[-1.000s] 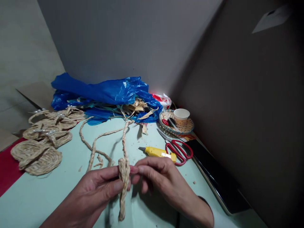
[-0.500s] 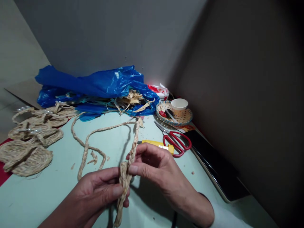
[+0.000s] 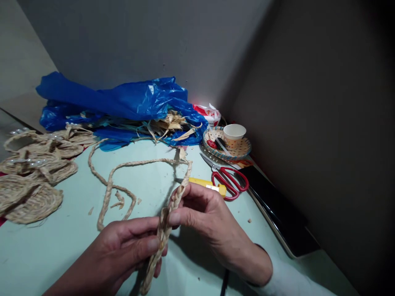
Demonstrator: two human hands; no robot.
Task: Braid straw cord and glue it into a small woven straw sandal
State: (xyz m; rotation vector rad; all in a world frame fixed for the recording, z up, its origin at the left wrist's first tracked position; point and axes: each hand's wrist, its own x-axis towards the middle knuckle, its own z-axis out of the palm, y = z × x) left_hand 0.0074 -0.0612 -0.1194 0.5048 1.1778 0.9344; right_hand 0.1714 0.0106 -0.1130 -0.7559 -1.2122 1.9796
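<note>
Braided straw-coloured cord (image 3: 177, 198), near end doubled and tilted, remainder looping loosely over the table (image 3: 74, 242)

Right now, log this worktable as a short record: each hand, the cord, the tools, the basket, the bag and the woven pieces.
Left hand: pinching the doubled end of the braided cord
Right hand: gripping the cord just above
Cord: rises from the hands, then bends over the table in loose curves
Tools: yellow tool beside red-handled scissors
Basket: shallow, holding a white cup
Blue bag: at the back, dry strips showing
Woven pieces: at left, some beaded
</note>
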